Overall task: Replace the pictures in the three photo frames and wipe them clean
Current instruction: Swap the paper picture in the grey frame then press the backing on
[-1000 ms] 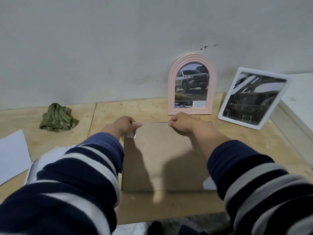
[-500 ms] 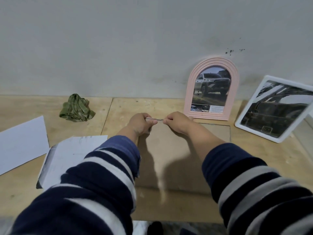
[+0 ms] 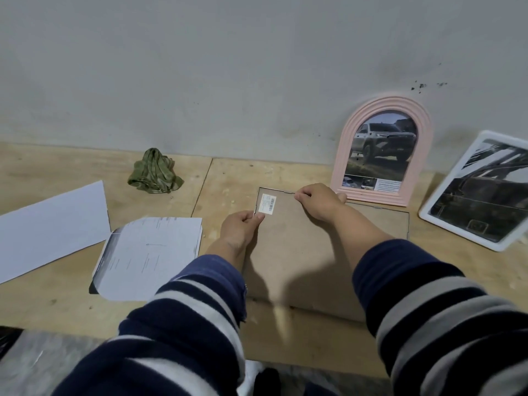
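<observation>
since the flat rectangular frame with the brown fibreboard back (image 3: 308, 252) lies face down on the pale plywood table (image 3: 57, 304), just in front of the pink arched frame with the truck picture (image 3: 381, 155), it likely carries a glass or plastic pane underneath: stiff, thin, light, breakable if flexed, so take it by the edges. left hand (image 3: 240, 228) pinches the board's left edge beside the white barcode sticker (image 3: 267, 205); right hand (image 3: 318, 201), fingers curled, pinches the far edge, probably at a tab. left of the pink frame: crumpled green cloth (image 3: 153, 175), soft, wiping not started. printed sheet with rounded corners (image 3: 148, 255) and plain white sheet (image 3: 48, 227) further left, flimsy, crease easily. white rectangular frame (image 3: 480, 192) leans right of the pink one.
</observation>
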Motion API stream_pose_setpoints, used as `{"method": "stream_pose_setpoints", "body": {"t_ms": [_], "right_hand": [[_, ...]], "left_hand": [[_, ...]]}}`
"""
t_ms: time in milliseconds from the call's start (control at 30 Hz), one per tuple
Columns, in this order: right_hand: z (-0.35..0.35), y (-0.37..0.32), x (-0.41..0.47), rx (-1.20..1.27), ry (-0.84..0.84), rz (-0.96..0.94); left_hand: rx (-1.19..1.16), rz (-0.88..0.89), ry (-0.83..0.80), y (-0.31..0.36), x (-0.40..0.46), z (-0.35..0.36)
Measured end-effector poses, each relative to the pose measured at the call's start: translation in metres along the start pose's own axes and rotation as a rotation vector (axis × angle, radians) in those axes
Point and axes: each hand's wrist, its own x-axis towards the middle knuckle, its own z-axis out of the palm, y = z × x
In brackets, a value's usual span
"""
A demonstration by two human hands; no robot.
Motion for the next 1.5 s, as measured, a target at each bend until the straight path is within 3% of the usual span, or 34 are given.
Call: {"method": "stream_pose_setpoints", "body": {"t_ms": [100,233,500,633,767,900,1067,1233,1367,1500], "right_hand": [[-0.001,-0.001,-0.002,-0.028,0.023,-0.003],[-0.001,-0.002,-0.005,-0.023,0.035,0.000],[-0.018,-0.011,-0.020,-0.006,0.060,-0.034],[-0.040,-0.019,-0.034,-0.001,0.106,-0.130],[-0.062,-0.034,-0.054,0.043,0.258,-0.222],[-0.081,-0.047,-0.083,0.022,0.471,-0.337],[-0.081,-0.040,-0.123,-0.090,0.597,-0.542],[-0.040,-0.009,-0.154,-0.208,0.664,-0.692],[0.002,0.013,-0.161,-0.213,0.664,-0.720],[0.025,0.029,-0.160,-0.190,0.682,-0.545]], "left_hand": [[-0.147,-0.140,-0.155,-0.008,-0.016,-0.010],[-0.120,-0.325,-0.384,-0.026,-0.030,-0.028],[0.059,-0.191,-0.153,-0.006,-0.048,-0.031],[0.255,-0.496,-0.093,0.022,-0.049,-0.046],[-0.041,-0.686,-0.237,0.061,-0.058,-0.055],[-0.411,-0.662,-0.332,0.100,-0.062,-0.058],[-0.632,-0.547,-0.299,0.126,-0.072,-0.059],[-0.622,-0.358,-0.221,0.114,-0.087,-0.057],[-0.534,-0.249,-0.051,0.078,-0.094,-0.049],[-0.468,-0.117,0.194,0.036,-0.095,-0.057]]}}
